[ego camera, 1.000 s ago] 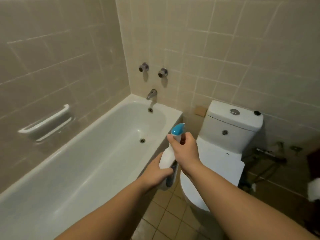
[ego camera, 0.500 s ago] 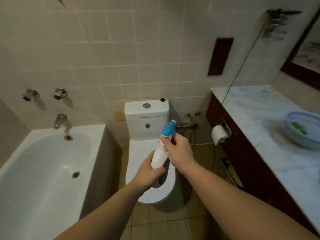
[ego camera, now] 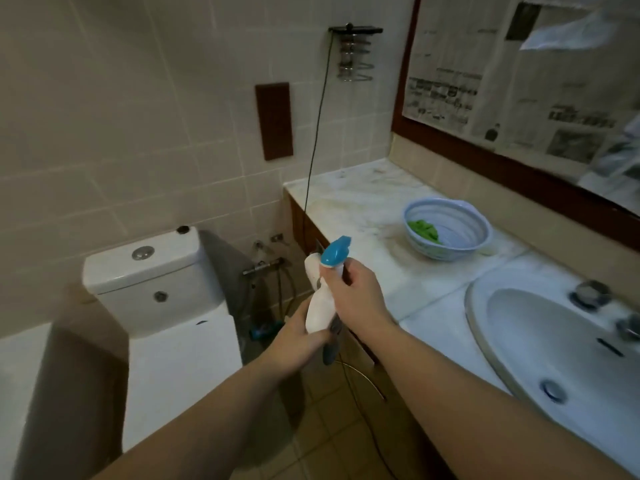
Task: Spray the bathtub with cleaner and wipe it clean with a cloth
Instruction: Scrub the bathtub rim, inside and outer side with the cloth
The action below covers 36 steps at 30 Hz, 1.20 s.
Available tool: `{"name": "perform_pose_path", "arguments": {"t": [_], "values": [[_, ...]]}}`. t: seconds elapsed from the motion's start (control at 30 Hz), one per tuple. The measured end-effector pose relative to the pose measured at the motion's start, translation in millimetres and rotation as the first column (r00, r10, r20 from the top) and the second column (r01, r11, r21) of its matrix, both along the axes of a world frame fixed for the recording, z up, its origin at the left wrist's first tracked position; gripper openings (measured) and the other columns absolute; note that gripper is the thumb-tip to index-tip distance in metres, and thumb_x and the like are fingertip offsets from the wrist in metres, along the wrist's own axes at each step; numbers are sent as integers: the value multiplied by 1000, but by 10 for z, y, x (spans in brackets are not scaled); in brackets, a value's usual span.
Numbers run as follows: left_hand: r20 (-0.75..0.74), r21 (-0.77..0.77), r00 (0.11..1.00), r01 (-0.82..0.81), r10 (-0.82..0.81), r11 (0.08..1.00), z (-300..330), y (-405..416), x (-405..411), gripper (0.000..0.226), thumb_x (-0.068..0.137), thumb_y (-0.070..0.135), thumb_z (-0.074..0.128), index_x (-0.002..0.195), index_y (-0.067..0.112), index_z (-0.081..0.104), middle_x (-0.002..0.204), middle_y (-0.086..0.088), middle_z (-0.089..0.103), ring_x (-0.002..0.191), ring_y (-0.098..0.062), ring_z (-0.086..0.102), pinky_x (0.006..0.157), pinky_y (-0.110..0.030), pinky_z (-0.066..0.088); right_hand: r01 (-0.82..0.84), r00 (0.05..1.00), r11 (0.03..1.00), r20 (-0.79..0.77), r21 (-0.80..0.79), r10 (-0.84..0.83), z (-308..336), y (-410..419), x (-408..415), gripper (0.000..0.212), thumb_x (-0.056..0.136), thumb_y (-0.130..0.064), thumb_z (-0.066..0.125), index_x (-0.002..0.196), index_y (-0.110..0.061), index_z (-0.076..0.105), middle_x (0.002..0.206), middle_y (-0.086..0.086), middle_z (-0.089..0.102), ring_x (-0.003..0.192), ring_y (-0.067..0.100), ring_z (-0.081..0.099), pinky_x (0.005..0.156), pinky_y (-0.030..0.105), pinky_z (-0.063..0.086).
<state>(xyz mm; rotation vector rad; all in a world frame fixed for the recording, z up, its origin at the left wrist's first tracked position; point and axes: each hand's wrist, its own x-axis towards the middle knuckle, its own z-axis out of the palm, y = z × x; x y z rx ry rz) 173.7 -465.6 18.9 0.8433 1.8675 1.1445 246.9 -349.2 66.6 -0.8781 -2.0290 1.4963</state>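
white spray bottle (ego camera: 320, 308), blue nozzle up, near-upright; green cloth (ego camera: 423, 230) in bowl (ego camera: 460, 244)

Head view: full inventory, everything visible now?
spray bottle: 1, white with blue nozzle, held centre
toilet: 1, white, left
bathtub: 1, white, corner only, far left
counter: 1, pale marble, right
basin bowl: 1, light blue, on the counter
green cloth: 1, inside the bowl
sink: 1, white, lower right
mirror: 1, dark frame, newspaper-covered
wall plate: 1, brown, on tiles
left hand: grips bottle base
right hand: grips bottle neck
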Motion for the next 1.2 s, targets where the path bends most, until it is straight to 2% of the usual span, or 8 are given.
{"name": "perform_pose_path", "arguments": {"t": [0.13,0.4,0.6,0.7,0.8,0.93,1.1,1.2], "values": [[-22,-14,1000,6,-7,1000,-31,614,0,86,88,36,75,156,35,24,137,20,49,132,-14,50,113,-45,46,74,997,995,-25,69,-72,-5,568,217,11,96,-36,69,94,-30,61,85,-13,65,79,-7,62,63,9,43],[-260,-62,949,169,-180,984,-111,1757,-261,94,79,49,79,158,36,29,154,11,44,136,-7,44,101,-26,45,255,964,960,-109,114,-243,52,1702,357,33,96,-26,69,74,-14,49,57,-10,40,52,4,37,50,16,32],[-380,-66,868,319,-320,945,-172,2646,-655,97,77,61,77,157,33,33,156,9,43,140,-8,41,107,-29,38,381,922,913,-131,146,-364,164,2532,201,39,94,-33,71,73,-7,51,60,-3,46,59,11,44,59,31,36],[-466,-87,802,379,-374,921,-154,3125,-907,89,81,58,76,156,30,37,156,6,44,140,-11,42,109,-28,37,459,885,876,-162,147,-436,275,2977,40,39,94,-33,72,78,-3,54,61,-2,46,60,11,45,59,32,35],[-532,-20,742,470,-407,883,-78,3584,-1102,64,89,43,76,146,23,54,137,8,56,121,-4,48,92,-16,35,535,842,832,-170,144,-512,307,3450,-120,42,92,-36,73,82,0,54,62,3,46,59,11,44,60,33,34],[-612,-72,622,570,-488,818,-190,4133,-1300,63,84,59,67,141,33,58,131,5,61,122,-17,52,100,-30,42,620,785,768,-125,162,-607,193,4001,-305,43,87,-47,71,88,-5,62,77,16,64,66,20,60,63,38,44],[-706,-91,494,648,-508,757,-571,4547,-1442,68,84,67,67,142,32,58,143,4,54,132,-19,42,111,-36,33,701,710,701,-48,129,-702,-112,4397,-411,23,93,-28,72,77,-17,61,57,-14,54,54,0,48,58,26,38],[-742,-96,449,664,-498,742,-695,4656,-1494,79,83,80,56,147,34,51,153,8,45,143,-19,34,120,-49,24,739,671,668,-6,87,-741,-271,4556,-420,21,93,-28,73,84,-11,66,66,0,60,59,5,50,60,28,40]]}}
